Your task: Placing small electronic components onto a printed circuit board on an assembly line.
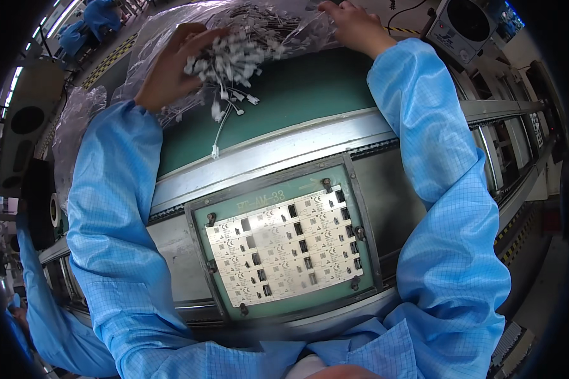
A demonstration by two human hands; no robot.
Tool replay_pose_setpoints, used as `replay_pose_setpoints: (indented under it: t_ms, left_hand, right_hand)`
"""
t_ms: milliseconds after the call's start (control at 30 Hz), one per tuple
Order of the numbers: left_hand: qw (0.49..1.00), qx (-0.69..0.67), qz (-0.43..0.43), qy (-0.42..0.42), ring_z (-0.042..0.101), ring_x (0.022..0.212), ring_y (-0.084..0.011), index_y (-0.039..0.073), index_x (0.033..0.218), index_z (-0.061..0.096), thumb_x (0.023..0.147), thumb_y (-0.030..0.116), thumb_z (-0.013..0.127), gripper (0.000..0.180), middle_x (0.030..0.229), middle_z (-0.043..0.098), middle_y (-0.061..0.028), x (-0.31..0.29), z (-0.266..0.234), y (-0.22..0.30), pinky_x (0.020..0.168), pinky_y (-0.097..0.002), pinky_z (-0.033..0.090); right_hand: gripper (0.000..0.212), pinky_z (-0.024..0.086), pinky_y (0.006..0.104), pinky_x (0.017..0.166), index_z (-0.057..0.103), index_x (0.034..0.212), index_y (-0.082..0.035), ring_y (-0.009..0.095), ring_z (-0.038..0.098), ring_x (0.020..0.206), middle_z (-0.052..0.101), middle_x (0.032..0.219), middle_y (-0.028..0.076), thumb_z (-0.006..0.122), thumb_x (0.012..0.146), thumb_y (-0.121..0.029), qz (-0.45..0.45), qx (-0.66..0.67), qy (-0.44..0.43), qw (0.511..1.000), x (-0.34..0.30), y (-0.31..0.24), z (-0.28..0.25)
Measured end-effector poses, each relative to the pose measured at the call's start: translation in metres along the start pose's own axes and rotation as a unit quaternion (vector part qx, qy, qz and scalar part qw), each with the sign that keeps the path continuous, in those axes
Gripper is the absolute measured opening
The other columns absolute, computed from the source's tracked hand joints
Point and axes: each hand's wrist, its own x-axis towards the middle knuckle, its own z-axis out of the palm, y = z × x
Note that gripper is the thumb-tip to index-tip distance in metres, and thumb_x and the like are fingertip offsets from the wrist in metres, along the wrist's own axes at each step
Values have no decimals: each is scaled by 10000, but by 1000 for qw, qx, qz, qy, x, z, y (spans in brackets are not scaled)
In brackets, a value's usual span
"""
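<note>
A thick bundle of thin cables with white plug connectors (234,60) lies partly inside a clear plastic bag (152,54) at the far side of the green surface. My left hand (174,68) curves round the bundle's left side, thumb below and fingers above. At the far right of the bag, my right hand (355,26) has its fingers closed at the film. A few cable ends stick out toward me, one reaching the metal rail. Nearer me, a framed green carrier (284,309) holds a white panel of circuit boards (284,246) with black parts, both hands away from it.
A metal rail (278,155) runs between the green surface (297,88) and the carrier. At the far right stands a grey speaker-like box (458,31). Another person's blue sleeve (57,322) shows at lower left. More crumpled plastic film (79,132) hangs at the left.
</note>
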Motion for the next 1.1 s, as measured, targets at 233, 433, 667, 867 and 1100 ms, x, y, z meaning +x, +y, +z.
replay_pose_setpoints:
  t_ms: [233, 433, 667, 867, 1100]
  left_hand:
    - [965, 187, 160, -92, 396, 1446, -405, 321, 1572, 425, 888, 231, 663, 730, 1665, 339, -20, -17, -5, -22, 1203, -558, 373]
    - [947, 207, 186, -158, 323, 1504, -396, 291, 1596, 395, 776, 227, 749, 895, 1695, 271, -58, 7, -42, -14, 1228, -560, 325]
    - [973, 164, 43, -156, 366, 1493, -363, 202, 1629, 302, 560, -53, 808, 1210, 1664, 316, -120, -24, -54, -8, 1225, -467, 361]
    - [995, 7, -69, -76, 380, 1485, -372, 172, 1605, 327, 707, 109, 801, 1017, 1639, 351, -122, -32, -8, 16, 1232, -497, 339]
    - [987, 112, -28, -110, 311, 1526, -363, 158, 1623, 291, 774, 217, 791, 987, 1652, 334, -144, -31, -31, 0, 1250, -469, 299]
  right_hand:
    - [269, 481, 591, 968, 668, 1147, -73, 447, 598, 1200, 614, 1275, 214, 590, 920, -195, -206, -52, 189, 959, 4, -40, -10]
    - [206, 547, 488, 858, 704, 1021, -60, 391, 686, 949, 691, 1029, 182, 636, 856, -162, -196, 237, 109, 945, 29, -94, 37]
    - [917, 469, 490, 1046, 584, 1384, -45, 428, 647, 1185, 670, 1234, 288, 322, 956, -812, -87, 285, -98, 950, 26, -132, 31]
    - [521, 476, 478, 1050, 598, 1272, 66, 465, 623, 1174, 639, 1196, 356, 569, 957, -348, -47, 316, 33, 947, -21, -176, 28]
    - [313, 537, 443, 850, 663, 1188, -55, 367, 667, 937, 689, 1042, 190, 536, 971, -242, -125, 318, -9, 940, 4, -140, 4]
